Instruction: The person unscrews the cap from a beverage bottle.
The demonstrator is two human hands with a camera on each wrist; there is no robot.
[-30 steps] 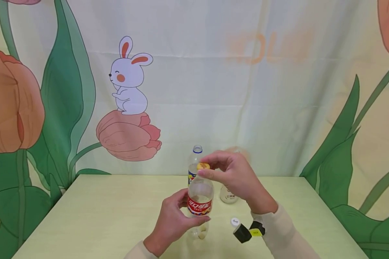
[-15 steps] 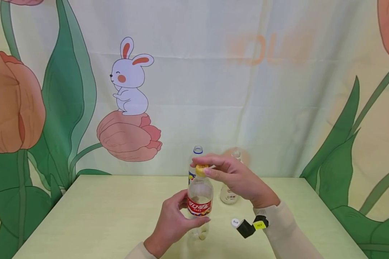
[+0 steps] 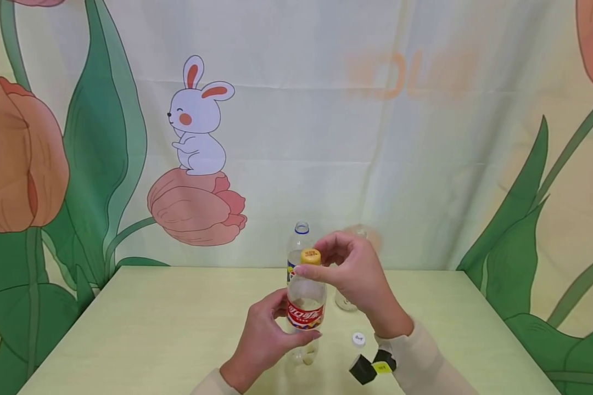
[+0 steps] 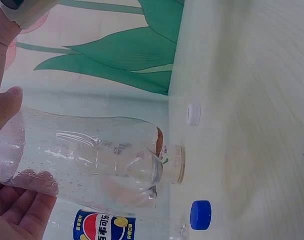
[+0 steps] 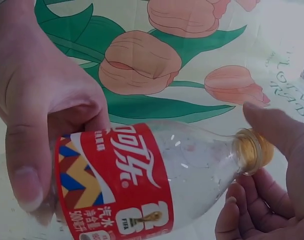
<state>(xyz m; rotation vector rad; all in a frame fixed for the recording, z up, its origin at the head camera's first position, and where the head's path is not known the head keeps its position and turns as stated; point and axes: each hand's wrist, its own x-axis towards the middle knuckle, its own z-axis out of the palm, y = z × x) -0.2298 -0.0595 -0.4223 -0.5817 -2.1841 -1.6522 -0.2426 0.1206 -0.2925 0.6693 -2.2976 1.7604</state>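
Observation:
My left hand (image 3: pixel 264 329) grips a clear plastic cola bottle (image 3: pixel 310 291) low on its body, below the red label. The bottle is upright, held up over the table. At its neck sits a yellow screw cap (image 3: pixel 310 256), and my right hand (image 3: pixel 358 269) holds round it, the thumb crossing in front just below. In the right wrist view, the cap (image 5: pixel 264 149) is on the bottle mouth, with the right thumb on one side and curled fingers on the other. The bottle's clear lower part (image 4: pixel 102 160) fills the left wrist view, the left fingers around it.
Behind stands an uncapped bottle with a blue neck ring (image 3: pixel 300 239) and a Pepsi label (image 4: pixel 104 227). Another clear bottle (image 3: pixel 346 302) is partly hidden by my right hand. A white cap (image 3: pixel 358 339) and a blue cap (image 4: pixel 200 215) lie on the pale table (image 3: pixel 178 329).
My right hand has turned over the cap and back, its wrist now lower and its thumb lower at the neck. The left hand and bottle have stayed almost still.

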